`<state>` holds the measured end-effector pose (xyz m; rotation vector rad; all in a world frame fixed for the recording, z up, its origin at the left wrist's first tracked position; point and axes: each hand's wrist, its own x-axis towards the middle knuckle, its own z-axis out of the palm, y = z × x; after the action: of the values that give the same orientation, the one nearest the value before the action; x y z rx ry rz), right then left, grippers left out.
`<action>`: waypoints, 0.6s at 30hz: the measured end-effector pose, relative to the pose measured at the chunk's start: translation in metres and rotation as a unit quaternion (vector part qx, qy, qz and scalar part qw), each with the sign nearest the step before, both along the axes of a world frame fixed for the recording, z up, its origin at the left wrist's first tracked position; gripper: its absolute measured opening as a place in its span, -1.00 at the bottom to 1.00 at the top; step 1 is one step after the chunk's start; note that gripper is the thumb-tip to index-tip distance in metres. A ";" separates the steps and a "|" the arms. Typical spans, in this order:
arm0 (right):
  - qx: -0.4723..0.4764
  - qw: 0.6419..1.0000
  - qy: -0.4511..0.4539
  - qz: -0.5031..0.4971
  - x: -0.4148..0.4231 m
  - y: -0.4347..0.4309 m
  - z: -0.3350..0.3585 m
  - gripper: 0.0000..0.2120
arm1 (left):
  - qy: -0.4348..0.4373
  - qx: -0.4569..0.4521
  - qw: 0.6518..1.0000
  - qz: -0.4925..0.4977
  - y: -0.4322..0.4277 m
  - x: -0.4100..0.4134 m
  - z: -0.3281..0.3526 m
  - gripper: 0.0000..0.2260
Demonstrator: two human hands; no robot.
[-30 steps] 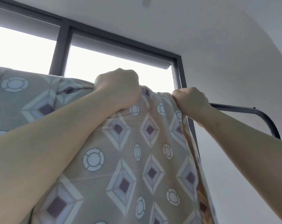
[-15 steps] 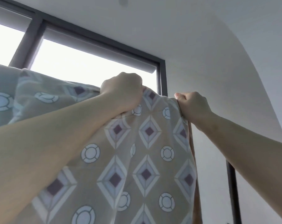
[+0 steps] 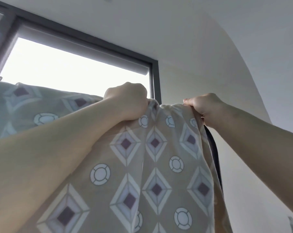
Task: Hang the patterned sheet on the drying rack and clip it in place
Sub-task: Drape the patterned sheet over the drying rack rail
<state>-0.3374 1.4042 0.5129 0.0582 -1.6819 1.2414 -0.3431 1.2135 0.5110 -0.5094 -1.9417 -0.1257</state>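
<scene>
Gripping the top edge of one patterned sheet (image 3: pixel 159 165), two hands are raised overhead. The left hand (image 3: pixel 127 101) is a tight fist bunching fabric under its fingers. The right hand (image 3: pixel 204 108), a little apart from it, curls its fingers round the sheet's corner. The cloth hangs down from both sets of fingers. Directly beneath the right fingers, one dark rack bar (image 3: pixel 214 148) runs down beside the sheet's edge. Beyond the left knuckles is one window (image 3: pixel 75 68).
</scene>
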 end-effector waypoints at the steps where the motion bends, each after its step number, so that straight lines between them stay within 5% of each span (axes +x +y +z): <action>1: 0.025 0.999 -0.019 -0.024 0.000 0.000 0.003 -0.85 | -0.007 -0.006 1.000 -0.005 -0.001 0.001 0.001 -0.75; 7: 0.201 0.966 -0.131 -0.102 0.004 -0.021 0.015 -0.77 | -0.031 0.000 0.999 -0.010 -0.018 0.007 0.003 -0.75; 12: -0.008 0.991 -0.092 0.092 -0.014 -0.004 0.023 -0.62 | -0.024 0.020 1.000 -0.001 -0.016 0.013 0.000 -0.73; 18: -0.076 0.990 -0.103 0.057 -0.025 0.041 0.014 -0.76 | 0.001 0.045 0.998 0.046 -0.006 0.013 -0.006 -0.76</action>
<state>-0.3621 1.4449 0.5266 -0.0697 -1.7734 1.4996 -0.3299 1.2075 0.5050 -0.3597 -1.9440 -0.1534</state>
